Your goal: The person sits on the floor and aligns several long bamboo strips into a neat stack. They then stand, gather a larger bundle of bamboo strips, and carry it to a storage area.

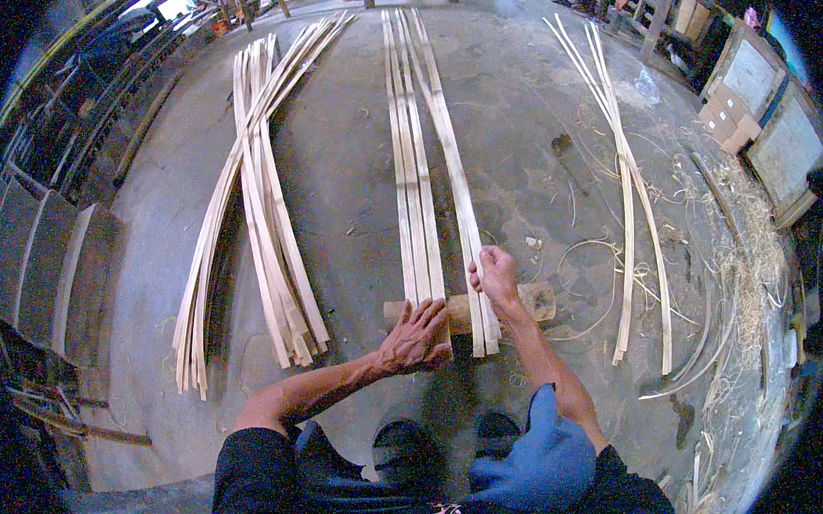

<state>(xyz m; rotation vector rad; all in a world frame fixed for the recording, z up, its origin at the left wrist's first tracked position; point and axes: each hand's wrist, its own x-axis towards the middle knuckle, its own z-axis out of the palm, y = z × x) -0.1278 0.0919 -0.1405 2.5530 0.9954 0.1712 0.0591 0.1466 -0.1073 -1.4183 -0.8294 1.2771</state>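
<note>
Long pale wooden strips (414, 201) run away from me side by side, their near ends resting across a short round log (539, 304). My left hand (414, 337) lies flat over the near ends of the left group, its fingers stretched forward. Just to the right, another few strips (463, 204) slant away and cross the first group at the far end. Curled fingers of my right hand (494, 276) close on the edge of these strips, a little above the log. The exact grip is partly hidden by the hand.
Two crossed bundles of strips (264, 184) lie on the floor at left; a thinner crossed set (628, 175) lies at right. Curly shavings (750, 275) pile along the right side, near a cardboard box (729, 118). Grey blocks (67, 258) stand at far left.
</note>
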